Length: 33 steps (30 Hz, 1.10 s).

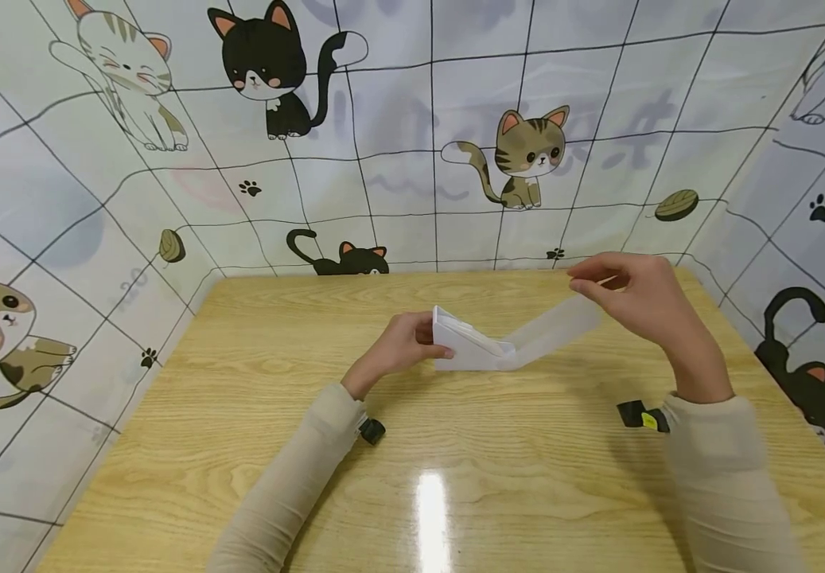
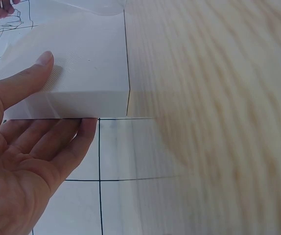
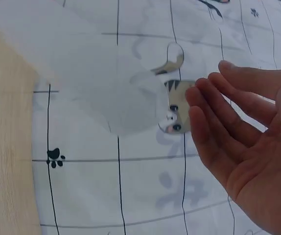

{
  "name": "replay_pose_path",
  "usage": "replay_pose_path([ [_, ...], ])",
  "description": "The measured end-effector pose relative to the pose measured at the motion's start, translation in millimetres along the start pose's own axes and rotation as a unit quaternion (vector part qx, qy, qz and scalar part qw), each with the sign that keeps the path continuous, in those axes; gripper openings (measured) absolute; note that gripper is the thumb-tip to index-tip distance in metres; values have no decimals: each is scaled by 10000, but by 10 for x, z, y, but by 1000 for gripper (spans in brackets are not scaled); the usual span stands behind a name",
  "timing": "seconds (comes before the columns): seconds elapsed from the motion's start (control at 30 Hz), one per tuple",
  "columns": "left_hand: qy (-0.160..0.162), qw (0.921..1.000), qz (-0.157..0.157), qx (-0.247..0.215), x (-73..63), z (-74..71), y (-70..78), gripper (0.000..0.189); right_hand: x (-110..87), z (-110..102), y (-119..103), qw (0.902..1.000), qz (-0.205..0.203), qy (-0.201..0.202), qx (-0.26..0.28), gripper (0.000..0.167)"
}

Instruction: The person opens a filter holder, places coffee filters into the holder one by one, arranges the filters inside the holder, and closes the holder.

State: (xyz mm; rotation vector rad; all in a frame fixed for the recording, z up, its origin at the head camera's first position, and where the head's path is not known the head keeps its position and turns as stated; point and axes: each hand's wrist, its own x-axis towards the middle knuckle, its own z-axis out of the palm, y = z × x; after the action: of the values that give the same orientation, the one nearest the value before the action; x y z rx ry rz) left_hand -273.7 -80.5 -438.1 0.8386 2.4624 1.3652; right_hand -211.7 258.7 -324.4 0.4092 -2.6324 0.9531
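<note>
My left hand (image 1: 405, 342) grips a white box (image 1: 458, 350) by its left end, low over the table. The box has a sloping top. In the left wrist view, the thumb lies on one broad face of the box (image 2: 91, 54) and the fingers are behind its end. From the box's right end a translucent, round-ended flap (image 1: 554, 330) slants up to the right. My right hand (image 1: 630, 294) hovers by the upper end of that flap. The right wrist view shows its bent fingers (image 3: 223, 117) apart from the flap (image 3: 106, 93), holding nothing.
A wood-grain table (image 1: 297, 469) lies below both hands. Behind and at the sides stands a white grid-patterned cloth (image 1: 398, 103) with printed cats. Small dark wrist cameras sit at the left cuff (image 1: 372, 430) and right cuff (image 1: 641, 416).
</note>
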Motion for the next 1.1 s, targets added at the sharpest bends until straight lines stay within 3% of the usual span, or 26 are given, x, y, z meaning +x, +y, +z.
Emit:
replay_pose_path([
  [0.1,-6,10000,2,5,12,-5,4,37,3,-104,108,9988,386,-293,47,28],
  [0.2,-13,10000,-7,-15,12,-4,-13,37,17,-170,206,9942,578,-902,-10,42],
  [0.3,-33,10000,-7,-33,7,3,-35,36,30,-188,285,9877,586,-1447,-99,53],
  [0.4,-26,10000,21,-33,-1,4,-42,36,36,-168,357,9840,415,-1734,-14,55],
  [0.73,-14,10000,42,4,-8,8,-29,38,28,-113,542,9765,416,-2058,483,47],
  [1.1,-23,10000,-18,-31,-3,1,-25,37,40,-84,634,9779,118,-1989,642,44],
])
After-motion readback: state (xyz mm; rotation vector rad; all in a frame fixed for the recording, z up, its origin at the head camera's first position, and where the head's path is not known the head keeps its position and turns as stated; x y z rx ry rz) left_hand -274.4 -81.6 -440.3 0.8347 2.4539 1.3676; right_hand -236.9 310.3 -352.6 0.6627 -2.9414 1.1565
